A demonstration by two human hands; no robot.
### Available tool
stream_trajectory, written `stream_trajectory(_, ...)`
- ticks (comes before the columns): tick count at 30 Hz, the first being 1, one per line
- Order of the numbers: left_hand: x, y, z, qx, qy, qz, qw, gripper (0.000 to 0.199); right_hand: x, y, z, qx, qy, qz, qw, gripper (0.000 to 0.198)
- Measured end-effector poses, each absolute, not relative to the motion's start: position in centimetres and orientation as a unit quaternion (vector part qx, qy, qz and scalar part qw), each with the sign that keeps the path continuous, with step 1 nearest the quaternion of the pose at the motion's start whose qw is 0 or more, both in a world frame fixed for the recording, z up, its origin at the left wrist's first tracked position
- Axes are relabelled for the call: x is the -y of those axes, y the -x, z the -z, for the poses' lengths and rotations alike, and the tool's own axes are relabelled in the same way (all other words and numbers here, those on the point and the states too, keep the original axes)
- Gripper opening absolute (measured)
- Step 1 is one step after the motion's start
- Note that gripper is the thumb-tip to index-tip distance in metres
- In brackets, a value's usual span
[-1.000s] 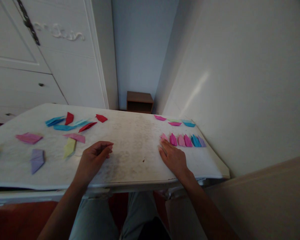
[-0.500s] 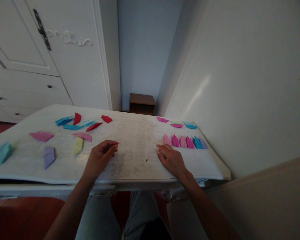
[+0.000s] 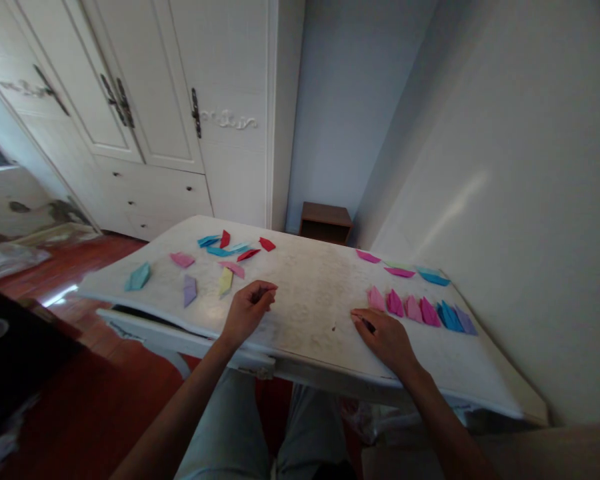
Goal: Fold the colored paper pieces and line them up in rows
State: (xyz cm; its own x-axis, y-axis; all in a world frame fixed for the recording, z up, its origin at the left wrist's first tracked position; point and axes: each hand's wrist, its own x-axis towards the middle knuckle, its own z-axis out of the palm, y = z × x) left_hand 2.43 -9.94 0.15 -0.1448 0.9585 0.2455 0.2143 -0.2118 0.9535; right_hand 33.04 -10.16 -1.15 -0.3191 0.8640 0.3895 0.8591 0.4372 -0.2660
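My left hand hovers over the white tabletop, fingers curled and thumb against the index finger, with nothing visible in it. A yellow folded paper piece lies just beyond it to the left. My right hand rests low at the table, its fingers bent and drawn together, also with nothing visible in it. Behind it stands a row of several folded papers, from a light pink one through a blue one to a purple one. Farther back lie a magenta piece and a blue piece.
Scattered on the left are folded papers: teal, purple, pink, red and blue ones. A small dark speck marks the white table. A wall closes the right side; a wardrobe stands behind.
The camera view has swung left, so everything appears farther right and more of the wardrobe and floor shows. Both hands keep nearly the same pose; the papers have not moved on the table.
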Motion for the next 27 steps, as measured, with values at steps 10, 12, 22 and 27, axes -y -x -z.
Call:
stream_trajectory(10,12.1,5.0,-1.1,-0.715,-0.547,-0.429,0.073,0.043,9.7,-33.7,1.6,0.803,0.528,-0.066,0.268,0.038)
stream_trajectory(12,11.8,5.7,-1.6,-0.757,-0.563,-0.327,0.05,0.053,9.6,-33.8,1.7,0.8,0.528,-0.079,0.275,0.039)
stream_trajectory(22,11.0,4.6,-3.4,-0.834,-0.533,-0.131,0.047,0.035,9.6,-34.3,1.6,0.789,0.516,-0.123,0.31,0.038)
stream_trajectory(27,13.2,4.7,-4.2,-0.832,-0.535,-0.14,0.046,0.034,9.6,-34.3,1.5,0.785,0.516,-0.137,0.314,0.039)
